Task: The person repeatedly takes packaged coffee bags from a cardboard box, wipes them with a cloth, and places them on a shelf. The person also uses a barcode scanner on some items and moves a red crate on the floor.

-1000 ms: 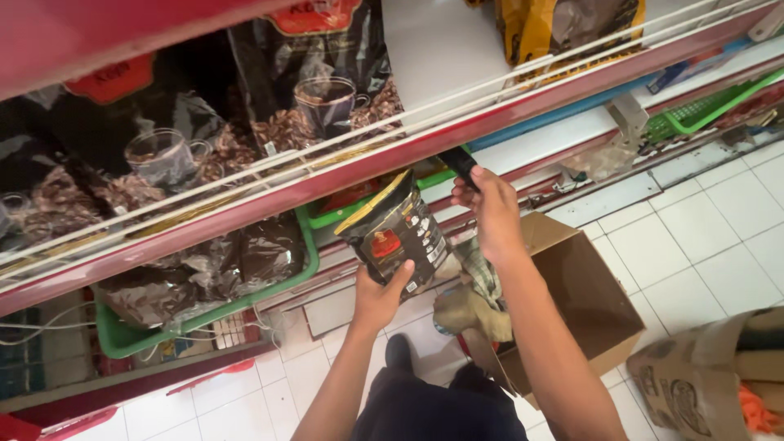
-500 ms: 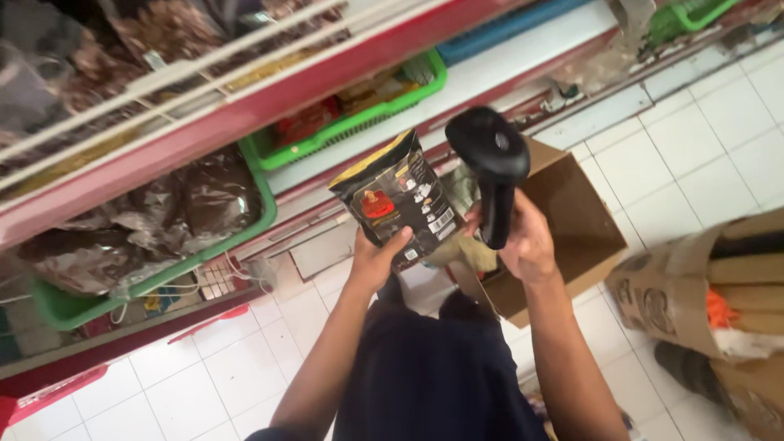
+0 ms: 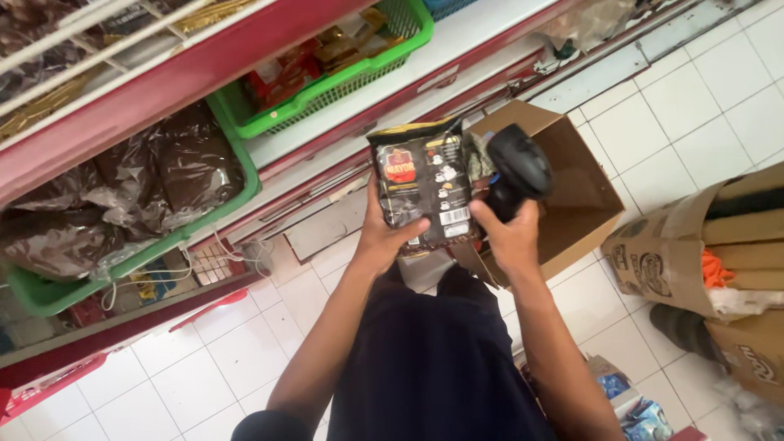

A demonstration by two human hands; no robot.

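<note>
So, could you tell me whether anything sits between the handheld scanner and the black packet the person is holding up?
Nothing visible does. The left hand holds the black packet upright, and the right hand holds the black scanner right beside the packet's edge, with no object between them. The open cardboard box lies behind both, on the floor.

Left hand (image 3: 384,237): bare, no ring, no glove, no watch at wrist. Right hand (image 3: 510,237): bare too, wrist bare. Both forearms uncovered up to elbows. Dark navy garment (image 3: 437,359) below hands, plain cloth, soft folds, no print visible. Rounded dark shape at left elbow, below garment's left edge: kind unclear.
</note>
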